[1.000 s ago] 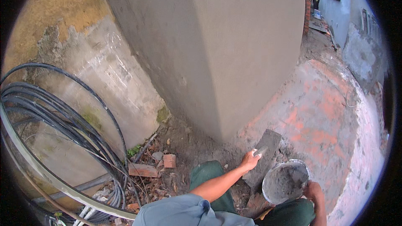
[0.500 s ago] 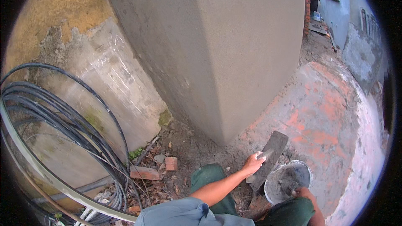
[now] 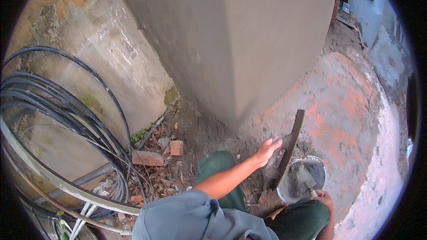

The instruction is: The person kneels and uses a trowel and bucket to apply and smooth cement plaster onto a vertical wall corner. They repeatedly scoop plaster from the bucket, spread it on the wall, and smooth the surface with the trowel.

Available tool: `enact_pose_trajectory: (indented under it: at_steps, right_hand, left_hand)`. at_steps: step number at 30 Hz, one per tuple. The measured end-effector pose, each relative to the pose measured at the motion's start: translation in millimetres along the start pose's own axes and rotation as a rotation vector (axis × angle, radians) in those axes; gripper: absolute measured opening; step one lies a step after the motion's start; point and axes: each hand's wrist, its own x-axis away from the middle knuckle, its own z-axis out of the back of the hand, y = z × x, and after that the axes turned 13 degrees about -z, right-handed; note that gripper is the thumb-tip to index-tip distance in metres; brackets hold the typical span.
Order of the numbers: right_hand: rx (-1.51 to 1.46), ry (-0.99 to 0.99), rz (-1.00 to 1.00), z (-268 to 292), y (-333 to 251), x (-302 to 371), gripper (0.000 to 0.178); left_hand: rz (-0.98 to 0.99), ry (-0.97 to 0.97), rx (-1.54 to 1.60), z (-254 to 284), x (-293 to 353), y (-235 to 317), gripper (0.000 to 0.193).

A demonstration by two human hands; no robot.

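My left hand is closed around the handle of a long plastering float, which stands tilted nearly on edge beside the bucket. In my right hand is the short handle of a trowel. Its grey blade dips into the mortar bucket, a round pail with wet grey mortar smeared inside. Both hands work low, just in front of my knees. The lower corner of the plastered pillar is beyond my left hand, apart from the float.
Coiled black pipes lean against the stained wall on the left. Broken bricks and dry debris lie beside my knee. To the right is a slab with reddish patches. A grey board leans at the far right.
The float has turned from showing its broad face to nearly edge-on. My right hand has lifted slightly, and the trowel's blade now shows more clearly in the bucket. The view has shifted.
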Motion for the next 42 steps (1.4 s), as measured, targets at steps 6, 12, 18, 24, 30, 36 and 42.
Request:
enact_pose_trajectory:
  at_steps: [6,12,18,24,30,36,42]
  right_hand:
    - [-0.175,0.116,-0.029,12.7,-22.9,58.6,0.03]
    - [-0.058,0.11,0.105,10.9,-127.7,103.1,0.028]
    - [0.218,0.174,0.416,-65.1,-256.6,111.0,0.041]
    - [0.771,0.48,0.772,-164.3,-329.7,115.8,0.048]
    - [0.615,0.458,0.851,-177.7,-350.7,131.5,0.048]
    - [0.449,0.361,0.678,-149.1,-321.3,117.3,0.044]
    - [0.378,0.292,0.377,-119.8,-283.9,88.3,0.038]
  left_hand:
    - [0.157,0.195,-0.084,-6.5,23.1,11.1,0.052]
    - [0.1,0.31,-0.098,-15.6,59.0,35.4,0.06]
    - [0.193,0.323,0.214,-1.7,75.6,58.2,0.067]
    - [-0.023,0.24,0.27,18.3,85.2,87.6,0.061]
    - [-0.279,0.197,0.246,49.7,90.9,149.5,0.056]
    - [-0.545,0.387,0.395,88.6,64.8,231.2,0.052]
    - [-0.778,0.386,0.323,144.7,11.6,327.4,0.053]
